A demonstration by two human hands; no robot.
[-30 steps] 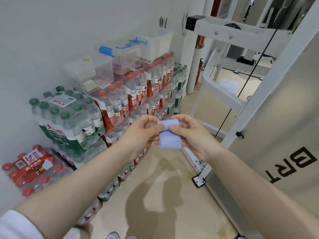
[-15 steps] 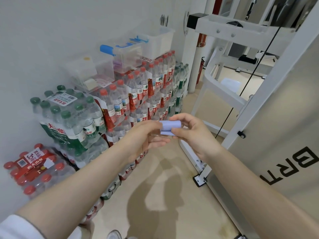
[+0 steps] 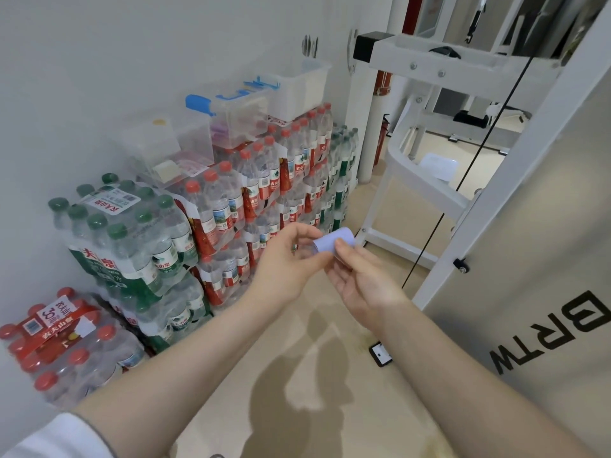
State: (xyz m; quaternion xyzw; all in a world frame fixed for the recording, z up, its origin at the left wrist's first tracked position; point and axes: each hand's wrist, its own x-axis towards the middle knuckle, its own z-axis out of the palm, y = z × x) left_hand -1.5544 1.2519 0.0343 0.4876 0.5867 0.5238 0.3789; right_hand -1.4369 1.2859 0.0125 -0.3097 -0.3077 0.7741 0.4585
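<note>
Between my two hands, at chest height over the floor, is a small pale-blue rolled strip (image 3: 333, 242), wound into a short tube. My left hand (image 3: 287, 262) has its fingers curled round the roll's left end. My right hand (image 3: 358, 276) pinches the right end with thumb on top and fingers underneath. Part of the roll is hidden behind my right thumb.
Shrink-wrapped packs of water bottles (image 3: 231, 206) are stacked along the left wall, with clear plastic boxes (image 3: 238, 114) on top. A white metal frame (image 3: 439, 81) with a black cable (image 3: 463, 180) stands on the right beside a grey panel (image 3: 542, 276). Beige floor (image 3: 264, 375) lies below.
The blue strip hung partly unrolled a second ago; now it is wound into a tight short tube. Both hands shifted slightly right and rotated around it.
</note>
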